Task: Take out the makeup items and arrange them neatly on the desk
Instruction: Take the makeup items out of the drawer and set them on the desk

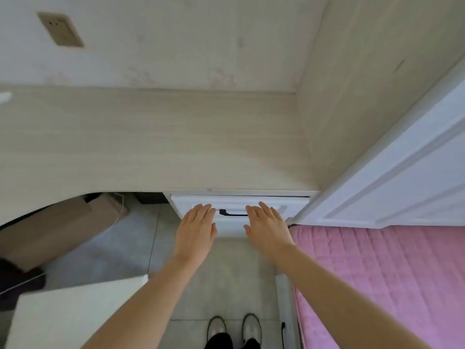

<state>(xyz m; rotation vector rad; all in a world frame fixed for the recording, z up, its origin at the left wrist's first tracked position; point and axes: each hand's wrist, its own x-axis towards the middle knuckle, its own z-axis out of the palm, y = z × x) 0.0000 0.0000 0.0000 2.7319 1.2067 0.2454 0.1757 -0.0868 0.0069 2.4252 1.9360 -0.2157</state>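
A white drawer [234, 222] with a dark handle [232, 213] sits shut under the front edge of the pale wood desk [156, 142]. My left hand [197, 229] is stretched out flat, its fingertips at the drawer front just left of the handle. On the other side of the handle, my right hand [266, 226] reaches forward with straight fingers, fingertips at the drawer front. Neither hand holds anything. No makeup items are visible.
A bed with a pink quilted cover [377, 278] lies at the right, with a white panelled board [402, 187] beside the desk. A brown cardboard box [63, 227] lies under the desk at left. A white block [75, 313] stands at lower left. My feet [234, 328] are on grey floor tiles.
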